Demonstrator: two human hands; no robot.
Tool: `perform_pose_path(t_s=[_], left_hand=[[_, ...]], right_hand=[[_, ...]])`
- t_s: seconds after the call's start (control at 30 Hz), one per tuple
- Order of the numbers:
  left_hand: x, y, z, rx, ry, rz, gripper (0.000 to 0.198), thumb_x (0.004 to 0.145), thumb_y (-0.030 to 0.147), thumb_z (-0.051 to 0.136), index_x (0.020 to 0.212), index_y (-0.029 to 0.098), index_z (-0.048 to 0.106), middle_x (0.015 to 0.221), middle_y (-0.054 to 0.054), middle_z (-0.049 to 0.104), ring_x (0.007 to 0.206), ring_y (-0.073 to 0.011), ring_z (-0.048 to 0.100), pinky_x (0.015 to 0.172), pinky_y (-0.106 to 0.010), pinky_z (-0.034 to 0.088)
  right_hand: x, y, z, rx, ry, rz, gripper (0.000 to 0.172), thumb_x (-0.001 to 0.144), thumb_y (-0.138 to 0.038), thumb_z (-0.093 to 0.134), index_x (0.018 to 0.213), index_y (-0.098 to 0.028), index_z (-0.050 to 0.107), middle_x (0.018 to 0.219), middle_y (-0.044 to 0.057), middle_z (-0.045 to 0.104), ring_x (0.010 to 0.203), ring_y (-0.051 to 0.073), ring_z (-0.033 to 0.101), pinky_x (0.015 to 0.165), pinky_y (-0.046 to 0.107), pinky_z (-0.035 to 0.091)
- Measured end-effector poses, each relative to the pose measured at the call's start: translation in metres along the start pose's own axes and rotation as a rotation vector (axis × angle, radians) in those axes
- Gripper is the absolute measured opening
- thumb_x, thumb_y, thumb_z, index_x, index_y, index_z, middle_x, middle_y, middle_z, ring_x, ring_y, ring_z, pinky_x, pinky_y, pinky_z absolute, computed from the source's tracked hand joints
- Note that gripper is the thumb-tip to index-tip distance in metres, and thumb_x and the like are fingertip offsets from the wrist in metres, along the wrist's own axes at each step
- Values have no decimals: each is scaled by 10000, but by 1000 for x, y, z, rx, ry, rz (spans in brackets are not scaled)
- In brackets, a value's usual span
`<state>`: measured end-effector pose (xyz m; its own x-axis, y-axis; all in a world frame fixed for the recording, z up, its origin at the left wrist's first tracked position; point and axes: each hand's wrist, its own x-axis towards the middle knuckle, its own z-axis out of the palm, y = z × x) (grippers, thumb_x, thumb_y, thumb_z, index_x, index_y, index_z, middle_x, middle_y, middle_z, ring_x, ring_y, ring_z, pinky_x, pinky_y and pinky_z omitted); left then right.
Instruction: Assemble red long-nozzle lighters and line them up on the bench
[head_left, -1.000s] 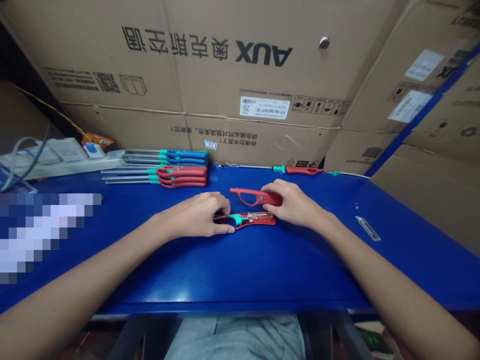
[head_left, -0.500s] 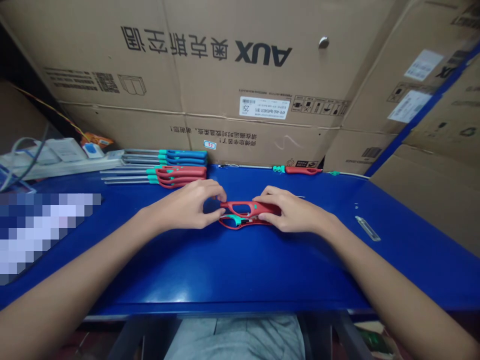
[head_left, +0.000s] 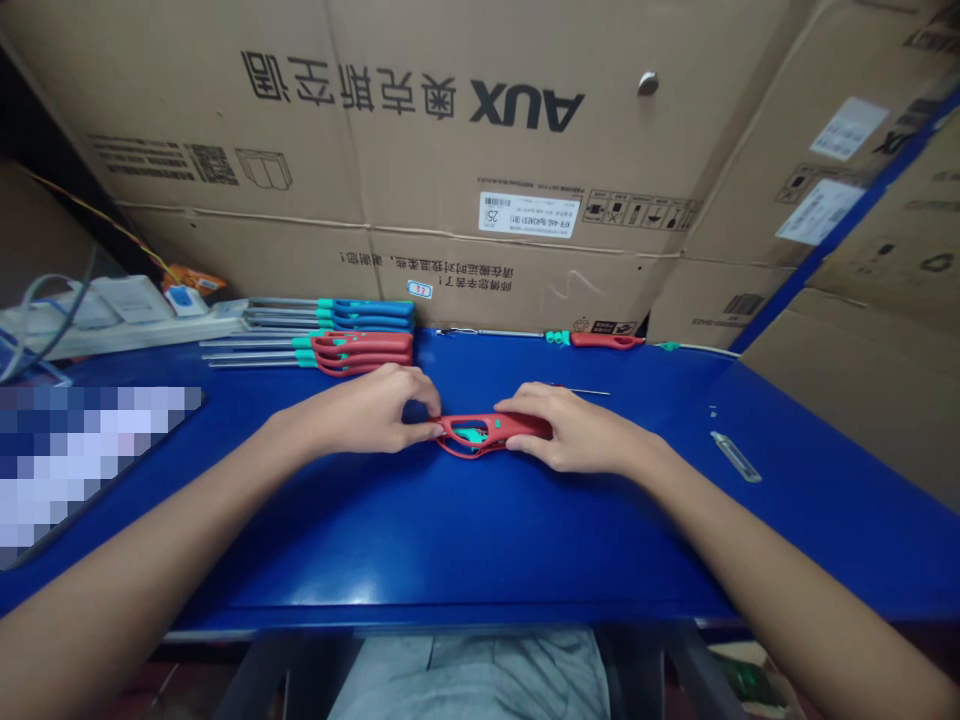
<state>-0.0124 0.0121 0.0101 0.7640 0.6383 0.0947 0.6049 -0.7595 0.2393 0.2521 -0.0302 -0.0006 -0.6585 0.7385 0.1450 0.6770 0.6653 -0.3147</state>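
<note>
Overhead and behind, big brown cardboard boxes (head_left: 450, 150) form a wall, matt and creased, with black print and white labels. Below them the blue table (head_left: 480, 540) is smooth and glossy, with a soft shine near its front edge. At its back left lies a white power strip (head_left: 120, 320) with grey cables. Beside it sits a neat stack of long lighters: blue lighters (head_left: 367, 312) behind and red lighters (head_left: 360, 352) in front, all with teal collars and thin bare metal tubes pointing left. One more single lighter (head_left: 604, 341), red with a teal tip, lies against the boxes further right. A small flat metal strip (head_left: 735, 456) rests well apart on the right.

Near the middle of the table, the red handle (head_left: 491, 432) lies flat between both hands. It is smooth plastic, long and curved, with an oval finger loop and a teal trigger showing inside it. The left hand (head_left: 367, 412) pinches its left end with curled fingertips. The right hand (head_left: 574, 430) lies over its right end, fingers closed around it.
</note>
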Motion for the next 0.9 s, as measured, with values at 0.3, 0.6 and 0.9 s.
perform_pose_path(t_s=[0.3,0.6,0.9], left_hand=[[-3,-4,-3,-16,-36,-11,190,789,374,631,813,218,737,898,-35,726,808,-196,653,791,-295,496],[-3,-5,1,24,-67,-6,154,801,336,628,820,233,741,875,-32,726,806,-197,651,789,-294,486],[-2,-3,0,38,-89,-16,152,800,326,621,816,231,739,863,-34,729,790,-198,655,769,-292,489]], right_hand=[[1,4,0,-35,-29,16,300,879,-274,597,1162,-182,633,1078,96,637,981,229,580,873,375,455],[0,3,-2,-46,-78,46,322,846,-269,635,1149,-160,641,1067,102,649,986,242,580,884,390,444],[0,3,-2,-36,-86,55,325,850,-277,616,1155,-167,641,1068,104,652,993,243,585,878,386,445]])
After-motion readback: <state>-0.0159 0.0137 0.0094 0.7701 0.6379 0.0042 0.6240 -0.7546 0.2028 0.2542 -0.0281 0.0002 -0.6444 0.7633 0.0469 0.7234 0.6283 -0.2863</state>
